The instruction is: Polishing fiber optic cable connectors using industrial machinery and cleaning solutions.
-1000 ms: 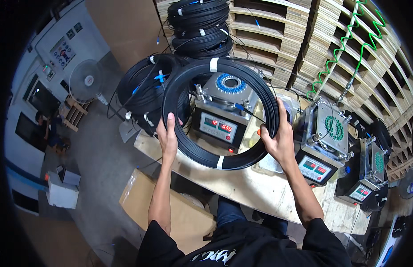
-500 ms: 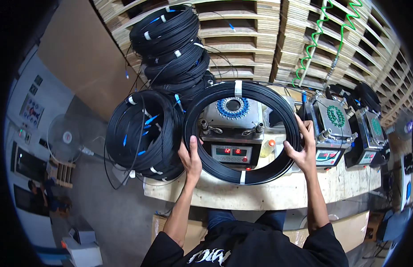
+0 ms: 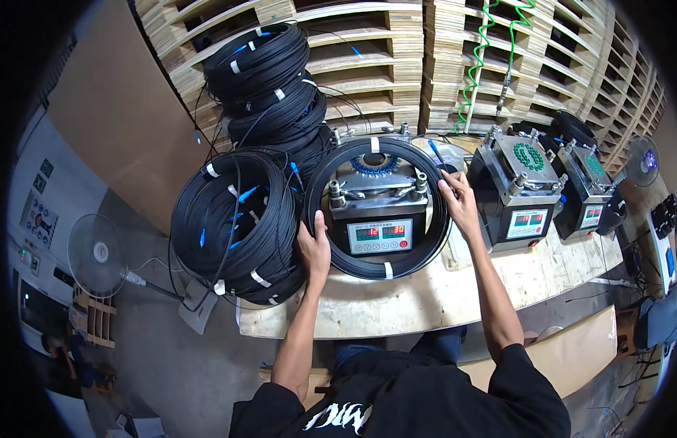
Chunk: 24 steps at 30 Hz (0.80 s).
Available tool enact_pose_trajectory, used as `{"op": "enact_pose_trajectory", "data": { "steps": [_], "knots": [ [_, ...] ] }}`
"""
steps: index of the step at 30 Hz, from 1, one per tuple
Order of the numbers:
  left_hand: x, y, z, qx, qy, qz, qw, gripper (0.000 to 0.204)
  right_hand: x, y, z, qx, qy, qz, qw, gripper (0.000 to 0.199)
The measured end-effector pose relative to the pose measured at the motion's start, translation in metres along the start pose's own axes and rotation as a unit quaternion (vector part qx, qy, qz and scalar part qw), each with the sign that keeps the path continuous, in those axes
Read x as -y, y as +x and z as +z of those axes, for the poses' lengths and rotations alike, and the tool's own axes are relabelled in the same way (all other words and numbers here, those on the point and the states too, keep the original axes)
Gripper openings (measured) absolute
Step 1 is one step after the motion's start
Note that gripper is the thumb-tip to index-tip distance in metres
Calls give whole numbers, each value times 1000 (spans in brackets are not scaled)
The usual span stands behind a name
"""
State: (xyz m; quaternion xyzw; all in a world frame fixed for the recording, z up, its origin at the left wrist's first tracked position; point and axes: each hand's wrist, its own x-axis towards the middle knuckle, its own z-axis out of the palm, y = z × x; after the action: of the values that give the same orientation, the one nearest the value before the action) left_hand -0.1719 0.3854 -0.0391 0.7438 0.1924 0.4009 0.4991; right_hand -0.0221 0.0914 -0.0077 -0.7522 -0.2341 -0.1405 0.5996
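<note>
On the table [image 3: 426,299], near its middle, a black cable coil [image 3: 378,266] lies ringed around a grey machine [image 3: 377,212] with a red and green digital readout on its front. White tape bands wrap the coil at its near and far sides. The left hand [image 3: 314,248] rests on the coil's left arc, fingers laid over the cable and pressing on it rather than closed round it; its grip looks loose, palm down. The right hand [image 3: 459,201] holds the coil's right arc toward the far side, fingers curled on the cable in a light grip. Both forearms come up from the table's near edge, where the person's dark shirt [image 3: 397,401] fills the lower frame.

At the table's left end a thick stack of black coils [image 3: 232,223], with blue connectors and white bands showing, sits just beside the held coil and overhangs the left edge. Behind it, toward the far left corner, more coils [image 3: 269,80] are piled high against wooden pallets [image 3: 382,51]. To the right of the grey machine stand a second machine [image 3: 521,193] and a third machine [image 3: 590,193], side by side along the far edge, each with a lit readout and a green ring on top. A green spiral hose [image 3: 481,51] hangs down over the pallets behind them. Off the table to the left, a fan [image 3: 97,255] stands on the floor.
</note>
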Motion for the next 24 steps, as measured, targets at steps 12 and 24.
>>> {"op": "enact_pose_trajectory", "data": {
  "steps": [12,24],
  "knots": [
    [-88,-21,-60,100,366,70,923,39,33,-2,-32,27,-166,-74,983,21],
    [-223,23,-115,98,236,320,912,25,108,9,-62,43,-273,-134,952,33]
  ]
}}
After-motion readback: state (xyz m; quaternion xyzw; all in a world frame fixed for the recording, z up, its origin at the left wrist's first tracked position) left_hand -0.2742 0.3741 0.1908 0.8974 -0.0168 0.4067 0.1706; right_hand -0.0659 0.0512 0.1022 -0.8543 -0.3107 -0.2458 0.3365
